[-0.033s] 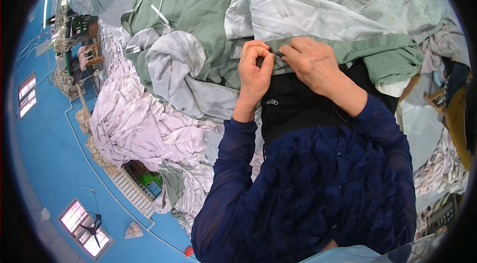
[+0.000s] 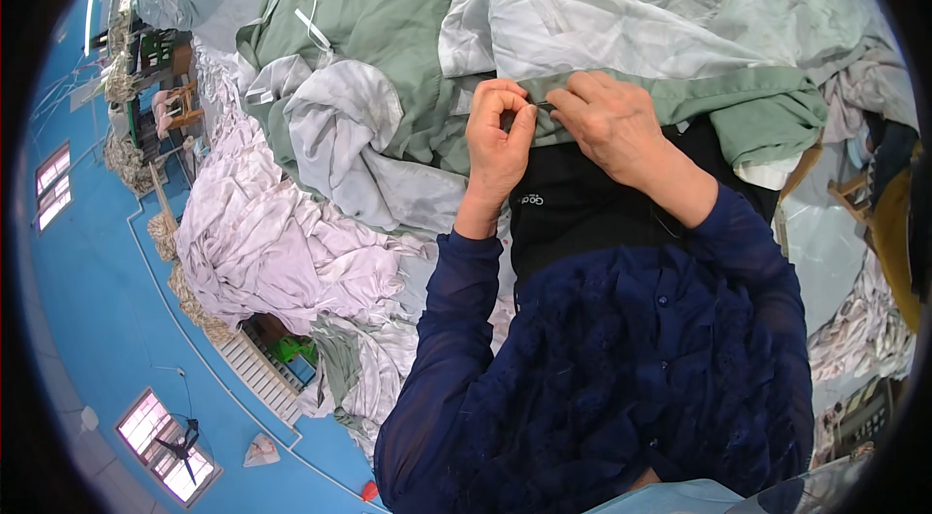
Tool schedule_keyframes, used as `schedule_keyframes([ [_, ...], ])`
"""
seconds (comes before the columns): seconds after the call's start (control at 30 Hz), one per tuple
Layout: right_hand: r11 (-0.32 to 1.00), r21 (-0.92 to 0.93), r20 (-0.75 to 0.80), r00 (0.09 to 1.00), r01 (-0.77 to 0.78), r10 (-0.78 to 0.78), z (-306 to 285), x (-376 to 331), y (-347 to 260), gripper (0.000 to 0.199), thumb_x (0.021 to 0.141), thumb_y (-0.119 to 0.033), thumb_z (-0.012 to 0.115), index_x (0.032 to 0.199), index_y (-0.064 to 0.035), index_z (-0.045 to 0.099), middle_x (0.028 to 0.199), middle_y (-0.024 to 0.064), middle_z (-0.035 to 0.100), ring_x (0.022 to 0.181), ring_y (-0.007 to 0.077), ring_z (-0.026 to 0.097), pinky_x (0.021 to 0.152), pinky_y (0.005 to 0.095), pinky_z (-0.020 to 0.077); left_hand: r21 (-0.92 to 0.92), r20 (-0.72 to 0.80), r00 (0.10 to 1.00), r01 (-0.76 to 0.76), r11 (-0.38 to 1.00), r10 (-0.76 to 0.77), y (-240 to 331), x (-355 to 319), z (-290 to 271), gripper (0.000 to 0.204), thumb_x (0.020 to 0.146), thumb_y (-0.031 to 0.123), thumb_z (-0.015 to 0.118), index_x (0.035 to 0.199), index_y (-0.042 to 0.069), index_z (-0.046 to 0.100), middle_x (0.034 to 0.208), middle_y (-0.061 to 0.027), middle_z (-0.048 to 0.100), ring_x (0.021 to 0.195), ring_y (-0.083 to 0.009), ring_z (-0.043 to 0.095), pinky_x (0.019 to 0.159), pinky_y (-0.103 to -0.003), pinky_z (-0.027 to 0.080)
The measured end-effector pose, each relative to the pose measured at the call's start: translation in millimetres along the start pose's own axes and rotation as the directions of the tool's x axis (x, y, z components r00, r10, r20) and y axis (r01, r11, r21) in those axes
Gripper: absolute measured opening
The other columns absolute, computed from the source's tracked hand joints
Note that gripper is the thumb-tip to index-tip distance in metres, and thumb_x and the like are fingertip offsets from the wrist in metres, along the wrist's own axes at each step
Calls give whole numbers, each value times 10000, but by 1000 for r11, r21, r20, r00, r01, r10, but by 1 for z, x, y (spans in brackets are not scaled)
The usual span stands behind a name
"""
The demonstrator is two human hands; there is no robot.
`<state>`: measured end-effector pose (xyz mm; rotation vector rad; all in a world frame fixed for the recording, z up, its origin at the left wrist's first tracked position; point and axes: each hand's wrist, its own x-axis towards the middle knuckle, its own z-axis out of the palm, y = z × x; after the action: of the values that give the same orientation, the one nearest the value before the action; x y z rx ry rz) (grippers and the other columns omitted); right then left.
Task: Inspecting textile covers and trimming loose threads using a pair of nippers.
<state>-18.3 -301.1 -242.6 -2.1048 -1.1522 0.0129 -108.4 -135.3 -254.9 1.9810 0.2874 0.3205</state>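
A sage-green cloth with a pale inner side [image 2: 738, 92] lies in front of me, its folded edge running across my lap. My left hand [image 2: 498, 147] is closed at that edge, thumb and index finger pinched together. Close beside it on the right, my right hand [image 2: 610, 126] bends over the same edge with its fingertips pinching the cloth. A short dark line shows between the two sets of fingertips; it is too small to name. More green cloth [image 2: 388, 38], with a white tag [image 2: 313, 29] on it, spreads to the left.
Crumpled grey-white cloth [image 2: 340, 116] and a heap of pale pink cloth [image 2: 282, 242] lie at the left. White cloth [image 2: 602, 19] covers the far side. A blue surface [image 2: 87, 291] with windows [image 2: 165, 446] fills the left rim. Wooden stools stand at both sides.
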Motion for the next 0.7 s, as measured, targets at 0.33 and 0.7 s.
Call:
schedule_keyframes([
  [0.33, 946, 228, -218, 935, -229, 279, -25, -13, 28, 269, 813, -116, 723, 1066, -77, 643, 800, 79, 593, 661, 226, 614, 585, 322, 492, -131, 4, 998, 66, 989, -66, 0, -28, -48, 76, 822, -29, 626, 828, 10, 560, 984, -89, 553, 833, -128, 513, 685, -236, 415],
  [0.7, 539, 696, 270, 868, -475, 417, -7, -42, 112, 443, 774, -114, 758, 1180, -18, 609, 1008, 2, 614, 730, 50, 473, 654, 213, 418, 405, 109, 994, -45, 913, 1, -2, 8, -32, 498, 750, 177, 760, 1158, -39, 574, 1085, -180, 609, 1039, -308, 576, 894, -382, 453],
])
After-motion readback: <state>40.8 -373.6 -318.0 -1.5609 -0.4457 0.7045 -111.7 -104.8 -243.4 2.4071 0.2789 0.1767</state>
